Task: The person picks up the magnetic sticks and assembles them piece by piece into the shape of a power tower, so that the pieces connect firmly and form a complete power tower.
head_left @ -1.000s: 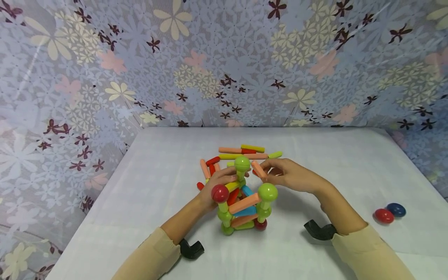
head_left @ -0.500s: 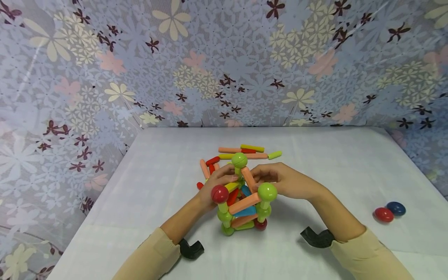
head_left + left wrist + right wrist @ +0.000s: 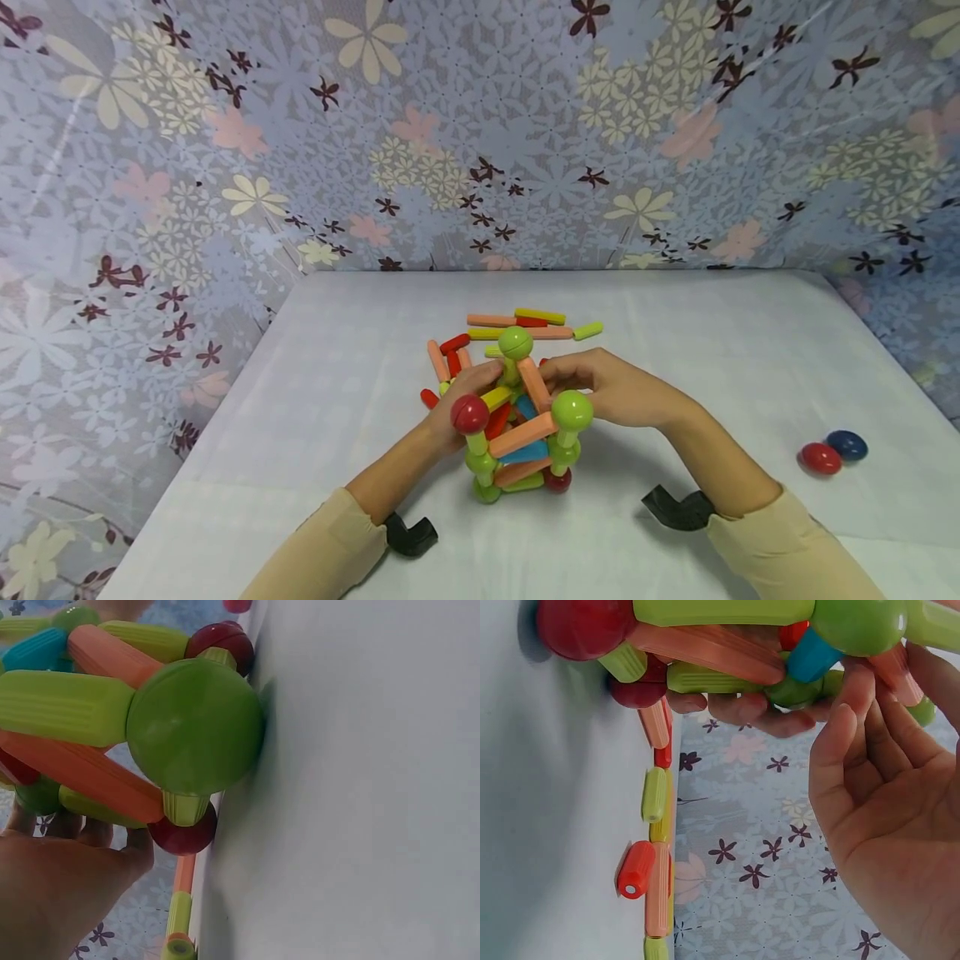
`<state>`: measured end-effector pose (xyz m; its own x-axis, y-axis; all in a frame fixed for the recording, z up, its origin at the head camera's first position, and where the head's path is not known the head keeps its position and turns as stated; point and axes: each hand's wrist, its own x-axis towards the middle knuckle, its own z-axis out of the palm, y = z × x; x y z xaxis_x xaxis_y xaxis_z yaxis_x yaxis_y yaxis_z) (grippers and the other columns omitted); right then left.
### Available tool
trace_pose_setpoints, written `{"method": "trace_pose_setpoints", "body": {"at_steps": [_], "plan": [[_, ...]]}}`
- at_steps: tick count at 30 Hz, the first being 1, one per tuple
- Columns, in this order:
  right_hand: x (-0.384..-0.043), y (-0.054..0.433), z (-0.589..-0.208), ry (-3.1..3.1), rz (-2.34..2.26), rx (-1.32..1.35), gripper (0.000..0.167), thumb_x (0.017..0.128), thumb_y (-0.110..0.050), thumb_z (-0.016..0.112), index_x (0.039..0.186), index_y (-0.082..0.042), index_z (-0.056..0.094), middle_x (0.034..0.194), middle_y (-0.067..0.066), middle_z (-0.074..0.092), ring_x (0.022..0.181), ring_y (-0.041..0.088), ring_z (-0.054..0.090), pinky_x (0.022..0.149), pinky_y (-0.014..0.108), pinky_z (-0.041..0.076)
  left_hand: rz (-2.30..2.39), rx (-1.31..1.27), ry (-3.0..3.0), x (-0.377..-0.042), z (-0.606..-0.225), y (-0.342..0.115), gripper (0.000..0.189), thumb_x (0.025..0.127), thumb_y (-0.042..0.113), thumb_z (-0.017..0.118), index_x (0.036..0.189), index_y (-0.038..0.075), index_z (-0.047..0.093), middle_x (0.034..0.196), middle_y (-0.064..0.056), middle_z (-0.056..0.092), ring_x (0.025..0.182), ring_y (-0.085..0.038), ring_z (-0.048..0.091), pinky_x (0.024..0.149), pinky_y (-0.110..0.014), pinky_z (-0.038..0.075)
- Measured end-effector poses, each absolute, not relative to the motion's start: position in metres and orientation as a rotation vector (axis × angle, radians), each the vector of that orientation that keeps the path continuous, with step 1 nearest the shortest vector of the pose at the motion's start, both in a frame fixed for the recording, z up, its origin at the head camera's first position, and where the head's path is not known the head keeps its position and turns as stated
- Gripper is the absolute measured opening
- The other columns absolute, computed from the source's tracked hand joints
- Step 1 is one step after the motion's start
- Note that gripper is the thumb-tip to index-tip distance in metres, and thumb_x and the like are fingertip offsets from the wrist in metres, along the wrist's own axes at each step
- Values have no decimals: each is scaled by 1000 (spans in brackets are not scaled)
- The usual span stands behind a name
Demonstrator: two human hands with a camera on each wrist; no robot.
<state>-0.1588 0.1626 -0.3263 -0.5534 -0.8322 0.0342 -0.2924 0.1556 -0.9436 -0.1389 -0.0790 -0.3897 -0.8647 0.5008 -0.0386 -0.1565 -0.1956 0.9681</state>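
Observation:
A ball-and-stick toy frame (image 3: 522, 435) of coloured rods and balls stands upright on the table. My left hand (image 3: 459, 410) grips its left and rear side; in the left wrist view that hand (image 3: 71, 874) has its fingers bent behind the lower rods. At the upper right, my right hand (image 3: 611, 390) pinches an orange rod (image 3: 534, 385), which spans from the back green ball (image 3: 515, 342) towards the front right green ball (image 3: 572, 410). The right wrist view shows my right hand's fingers (image 3: 855, 697) at the orange rod (image 3: 896, 673). A red ball (image 3: 469, 414) tops the left corner.
Several loose rods (image 3: 551, 333) lie behind the frame, with more rods (image 3: 437, 361) at its left. A red ball (image 3: 821, 458) and a blue ball (image 3: 847, 446) rest on the white table (image 3: 712, 333) at the right. A floral curtain (image 3: 480, 142) hangs behind.
My right hand has brought the orange rod leftwards from beside the frame to the back green ball. The left fingers have shifted lower behind the back corner; the frame stands where it was.

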Motion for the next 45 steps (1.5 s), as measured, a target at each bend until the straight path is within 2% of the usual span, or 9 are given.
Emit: {"method": "trace_pose_setpoints", "body": {"at_steps": [5,9,12,20,24,33,38,41,45], "plan": [[-163,164,-329,1970,-1436,-1029,31,92,-13,65,122,-6,64,115,8,66,107,24,60,94,44,46,2126,374,1651,-138,-388,-80,66,90,52,53,132,2,46,122,-10,49,117,-23,44,96,-34,44],[-165,164,-334,1980,-1501,-979,34,92,-14,66,125,-8,64,118,14,64,108,26,59,89,40,50,2148,384,1679,-139,-388,-80,58,93,42,49,136,3,43,126,-12,47,122,-25,41,97,-38,44],[-166,164,-337,1981,-1496,-972,33,94,-15,63,126,-11,64,118,11,65,108,26,60,88,39,50,2175,409,1674,-138,-389,-80,57,94,36,49,141,5,41,131,-11,45,125,-25,39,99,-40,42],[-169,173,-334,1943,-1395,-1071,34,99,-12,52,132,-15,59,120,3,64,110,26,56,90,44,47,2270,461,1575,-136,-388,-80,49,93,41,51,128,6,49,114,-8,48,113,-21,43,90,-31,45],[-171,184,-330,1948,-1253,-1101,38,97,-11,55,134,-20,56,124,-2,61,119,23,52,96,49,41,2280,447,1578,-136,-389,-80,45,94,40,52,124,6,52,110,-7,49,110,-20,44,86,-28,47],[-171,184,-331,1959,-1083,-1156,30,86,-26,73,113,-25,59,100,-4,67,93,17,61,85,42,48,2244,371,1614,-137,-384,-81,65,97,58,32,130,3,44,117,-10,44,115,-22,40,95,-36,39],[-187,194,-345,2107,-1169,-1008,37,81,-27,78,113,-18,61,88,4,67,83,23,62,80,38,51,2316,306,1635,-139,-386,-81,68,97,57,33,139,4,41,129,-10,41,126,-24,33,106,-46,27],[-199,201,-361,2282,-1181,-907,43,80,-28,79,115,-13,61,92,8,65,82,23,61,72,36,52,2355,300,1671,-139,-387,-81,69,97,57,36,143,5,39,133,-10,40,130,-25,31,109,-50,22],[-208,204,-379,2610,-1048,-813,41,86,-29,74,121,-12,62,109,6,62,86,18,60,66,33,50,2368,338,1700,-139,-388,-80,66,97,57,35,139,6,44,126,-13,45,127,-28,35,106,-52,26]]}}
